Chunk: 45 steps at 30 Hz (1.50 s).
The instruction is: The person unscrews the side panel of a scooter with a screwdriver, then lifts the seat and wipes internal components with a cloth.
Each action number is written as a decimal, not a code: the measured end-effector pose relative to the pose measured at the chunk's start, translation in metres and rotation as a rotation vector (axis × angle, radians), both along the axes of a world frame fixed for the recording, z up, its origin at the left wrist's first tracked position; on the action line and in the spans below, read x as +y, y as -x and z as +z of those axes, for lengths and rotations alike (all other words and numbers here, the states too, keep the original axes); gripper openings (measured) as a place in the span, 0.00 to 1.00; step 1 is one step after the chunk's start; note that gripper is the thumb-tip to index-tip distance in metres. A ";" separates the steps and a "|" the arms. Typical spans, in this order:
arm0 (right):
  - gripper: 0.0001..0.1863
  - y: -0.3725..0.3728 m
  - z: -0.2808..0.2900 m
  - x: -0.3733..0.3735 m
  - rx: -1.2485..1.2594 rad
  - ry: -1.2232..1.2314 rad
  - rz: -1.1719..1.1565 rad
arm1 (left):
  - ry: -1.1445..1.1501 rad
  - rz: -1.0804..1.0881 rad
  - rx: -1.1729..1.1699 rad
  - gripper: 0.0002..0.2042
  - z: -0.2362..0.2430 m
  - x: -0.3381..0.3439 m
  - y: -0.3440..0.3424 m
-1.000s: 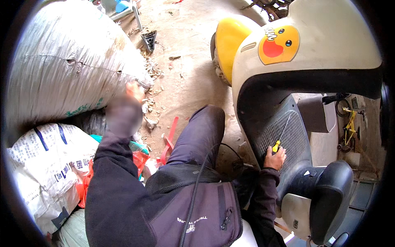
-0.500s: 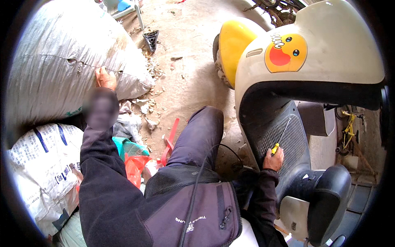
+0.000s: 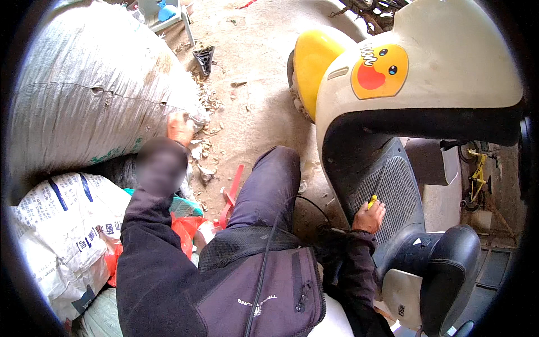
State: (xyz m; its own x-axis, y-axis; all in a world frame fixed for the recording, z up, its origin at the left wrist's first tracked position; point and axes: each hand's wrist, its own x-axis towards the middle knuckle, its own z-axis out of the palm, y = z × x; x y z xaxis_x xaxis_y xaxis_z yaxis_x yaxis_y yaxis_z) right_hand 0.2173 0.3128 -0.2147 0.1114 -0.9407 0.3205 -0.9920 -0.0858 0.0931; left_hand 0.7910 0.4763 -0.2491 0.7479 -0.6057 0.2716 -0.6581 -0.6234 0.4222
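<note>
A screwdriver (image 3: 373, 200) with a yellow handle is under the fingers of my right hand (image 3: 369, 218), its thin shaft pointing away from me. That hand is at the black ribbed footboard (image 3: 400, 185) of a cream and yellow scooter (image 3: 449, 67). Over on the left, my left hand (image 3: 180, 129) is beside the lower right end of a big, stuffed pale woven sack (image 3: 106, 73). Motion smears its fingers, so I cannot make out their pose or whether they touch the sack.
A white printed bag (image 3: 67, 224) and a red plastic bag (image 3: 188, 227) lie by my left arm. A red strap (image 3: 231, 196) is beside my knee. Farther off are a black plastic piece (image 3: 204, 59) and a pale chair (image 3: 168, 22). The scooter's black seat (image 3: 452, 275) is at lower right.
My left hand has moved right and nearer to me, from the sack's seam toward its end. My right hand has shifted slightly left, still with the screwdriver.
</note>
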 end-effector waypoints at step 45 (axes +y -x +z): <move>0.25 0.043 0.030 0.016 -0.649 -0.033 0.133 | 0.249 -1.288 -0.257 0.15 0.054 -0.242 0.444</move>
